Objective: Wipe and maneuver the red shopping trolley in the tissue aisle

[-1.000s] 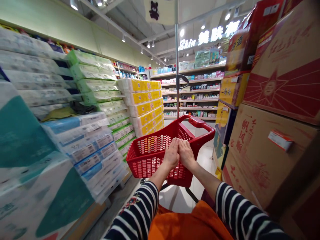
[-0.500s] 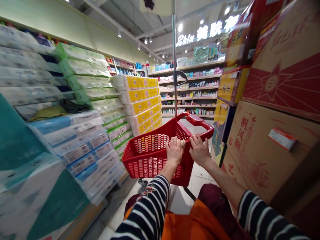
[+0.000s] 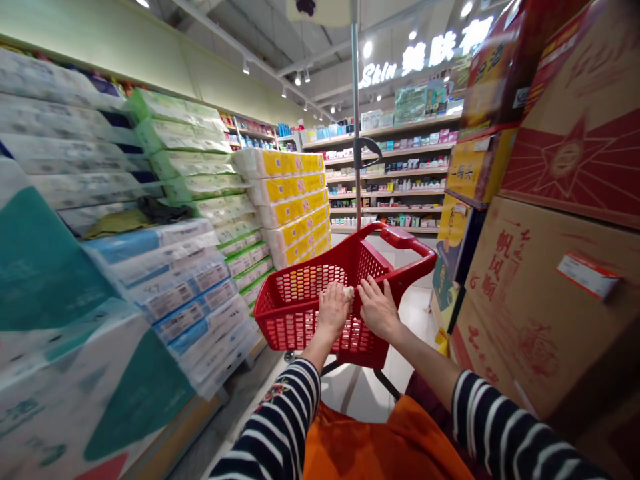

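Note:
A red plastic shopping basket cart (image 3: 300, 300) stands in the aisle in front of me, with a red handle (image 3: 405, 239) at its far side and nothing visible inside. My left hand (image 3: 333, 308) is closed over the near rim, pinching a small pale crumpled thing (image 3: 349, 292) that I cannot make out. My right hand (image 3: 379, 308) lies beside it on the same rim with its fingers stretched out and apart. Both arms wear dark sleeves with white stripes.
Stacked packs of tissue rolls (image 3: 165, 267) fill the left side, with yellow packs (image 3: 295, 200) further on. Large brown and red cartons (image 3: 545, 267) rise on the right. A metal pole (image 3: 356, 113) stands behind the cart. Shelves of small bottles (image 3: 395, 180) line the back.
My hands, pressed together a second ago, came apart and are now side by side on the cart's near rim. The right hand has shifted back toward the left one.

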Tool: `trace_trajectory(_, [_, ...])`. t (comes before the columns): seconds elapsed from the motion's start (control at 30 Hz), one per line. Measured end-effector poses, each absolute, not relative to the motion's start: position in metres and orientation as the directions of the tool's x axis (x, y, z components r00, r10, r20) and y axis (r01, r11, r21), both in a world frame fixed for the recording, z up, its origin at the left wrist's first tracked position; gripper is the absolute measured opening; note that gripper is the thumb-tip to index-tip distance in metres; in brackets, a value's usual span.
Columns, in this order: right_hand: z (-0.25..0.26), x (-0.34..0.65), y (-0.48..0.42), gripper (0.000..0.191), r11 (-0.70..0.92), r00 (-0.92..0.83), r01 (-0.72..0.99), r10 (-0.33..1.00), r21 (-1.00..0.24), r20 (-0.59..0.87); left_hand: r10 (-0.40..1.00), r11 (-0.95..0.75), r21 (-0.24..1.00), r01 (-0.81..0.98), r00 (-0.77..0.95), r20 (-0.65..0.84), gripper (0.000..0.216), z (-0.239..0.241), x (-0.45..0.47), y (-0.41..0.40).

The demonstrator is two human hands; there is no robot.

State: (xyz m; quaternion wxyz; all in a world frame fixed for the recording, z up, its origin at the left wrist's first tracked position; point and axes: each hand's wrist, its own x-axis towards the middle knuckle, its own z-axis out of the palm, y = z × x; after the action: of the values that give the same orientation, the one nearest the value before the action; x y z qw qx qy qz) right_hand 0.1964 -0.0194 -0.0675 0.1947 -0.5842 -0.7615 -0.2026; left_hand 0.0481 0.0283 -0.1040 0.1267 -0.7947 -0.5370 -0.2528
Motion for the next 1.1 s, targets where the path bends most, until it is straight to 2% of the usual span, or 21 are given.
trace_trajectory(0.13, [-0.07, 0.196, -0.02, 0.056, 0.243, -0.251, 0.967, 0.834, 0.081, 0.492, 0.804, -0.381, 0.066, 0.922, 0.296, 0.515, 0.046, -0.106, 0.027, 0.029])
trace_trajectory(0.37, [-0.073, 0.188, -0.022, 0.061, 0.199, -0.196, 0.979, 0.866, 0.042, 0.459, 0.87, -0.051, 0.137, 0.989, -0.023, 0.493, 0.047, -0.124, -0.078, 0.033])
trace_trajectory(0.67, [-0.075, 0.189, -0.023, 0.061, 0.161, -0.187, 0.982, 0.875, 0.095, 0.446, 0.867, -0.207, 0.129, 0.97, 0.121, 0.483, 0.046, -0.123, -0.05, 0.035])
trace_trajectory(0.73, [-0.074, 0.19, -0.023, 0.061, 0.165, -0.191, 0.981, 0.876, 0.099, 0.443, 0.874, -0.163, 0.15, 0.975, 0.072, 0.48, 0.046, -0.126, -0.073, 0.037])
trace_trajectory(0.87, [-0.076, 0.187, -0.024, 0.061, 0.154, -0.18, 0.983, 0.872, 0.095, 0.455, 0.89, 0.032, 0.267, 0.963, -0.149, 0.431, 0.047, -0.132, -0.125, 0.044])
trace_trajectory(0.93, [-0.077, 0.185, -0.024, 0.061, 0.15, -0.175, 0.985, 0.873, 0.09, 0.456, 0.893, 0.068, 0.296, 0.953, -0.19, 0.407, 0.047, -0.132, -0.132, 0.046])
trace_trajectory(1.0, [-0.077, 0.184, -0.024, 0.061, 0.151, -0.172, 0.985, 0.874, 0.083, 0.454, 0.895, 0.039, 0.286, 0.958, -0.16, 0.415, 0.047, -0.131, -0.121, 0.046])
trace_trajectory(1.1, [-0.076, 0.184, -0.024, 0.062, 0.156, -0.174, 0.985, 0.874, 0.078, 0.454, 0.887, -0.09, 0.215, 0.973, -0.02, 0.462, 0.047, -0.126, -0.083, 0.042])
